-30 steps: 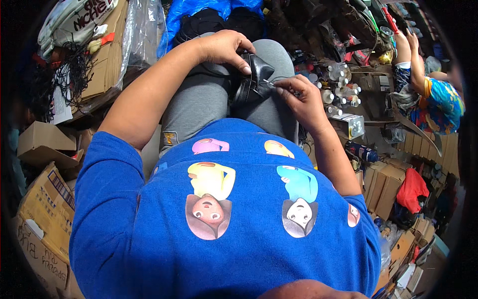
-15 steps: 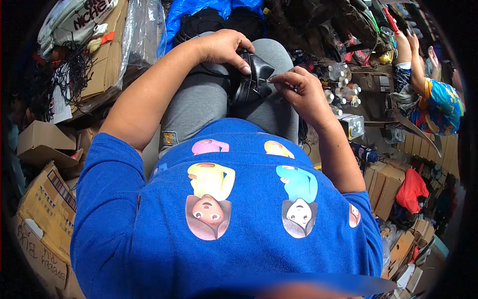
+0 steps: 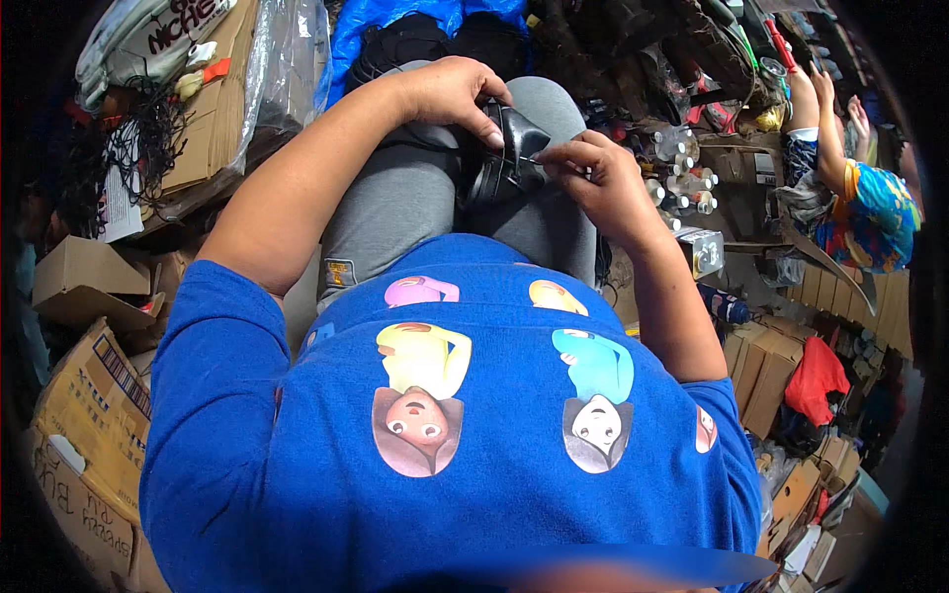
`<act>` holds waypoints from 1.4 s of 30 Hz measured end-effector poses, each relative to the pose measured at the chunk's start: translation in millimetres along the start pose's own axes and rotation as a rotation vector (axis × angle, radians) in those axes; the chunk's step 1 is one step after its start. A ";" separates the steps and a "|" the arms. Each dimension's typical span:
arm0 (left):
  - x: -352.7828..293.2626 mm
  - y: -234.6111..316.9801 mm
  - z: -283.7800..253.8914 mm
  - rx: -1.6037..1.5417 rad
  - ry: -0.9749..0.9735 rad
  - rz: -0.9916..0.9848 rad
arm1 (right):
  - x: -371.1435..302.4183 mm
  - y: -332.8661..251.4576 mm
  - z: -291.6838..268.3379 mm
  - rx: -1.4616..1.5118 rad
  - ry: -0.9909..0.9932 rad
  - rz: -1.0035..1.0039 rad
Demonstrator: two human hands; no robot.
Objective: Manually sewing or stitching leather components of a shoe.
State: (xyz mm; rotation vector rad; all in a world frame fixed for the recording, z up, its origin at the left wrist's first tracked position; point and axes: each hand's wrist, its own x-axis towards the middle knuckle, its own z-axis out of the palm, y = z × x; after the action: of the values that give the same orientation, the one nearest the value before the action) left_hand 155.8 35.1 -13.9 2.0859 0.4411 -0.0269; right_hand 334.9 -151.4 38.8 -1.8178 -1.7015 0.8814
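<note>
A black leather shoe [image 3: 522,135] with a strap across it rests on my lap, between the knees of my grey trousers [image 3: 395,198]. My left hand [image 3: 457,97] grips its far left side, thumb on top and fingers curled behind, partly hidden. On the right, my right hand [image 3: 601,180] pinches a thin, pale metal needle [image 3: 531,159] between thumb and fingers. The needle's tip meets the shoe at the strap; how deep it goes I cannot tell.
Several small bottles [image 3: 682,168] stand right of my knee, beside a metal tin [image 3: 700,251]. Cardboard boxes [image 3: 94,282] and tangled black cords [image 3: 148,148] lie at the left. A person in a colourful shirt [image 3: 880,212] is at the far right.
The shoe has shifted very slightly, and the strap stands a little more upright. Both hands keep almost the same place and hold.
</note>
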 end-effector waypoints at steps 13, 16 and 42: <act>-16.1 10.3 3.4 0.179 0.173 0.099 | 14.8 13.8 24.3 0.032 0.104 -0.182; -43.1 14.4 12.1 0.251 0.384 0.176 | 10.7 12.6 21.3 -0.009 0.115 -0.235; -75.9 39.1 29.6 0.345 0.608 0.247 | 16.1 17.4 13.2 0.188 -0.031 -0.126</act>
State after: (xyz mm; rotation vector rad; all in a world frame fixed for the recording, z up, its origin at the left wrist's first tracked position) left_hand 102.1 -30.6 17.4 2.4582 0.5638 0.7392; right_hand 337.0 -138.1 15.3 -1.5648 -1.6715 0.9848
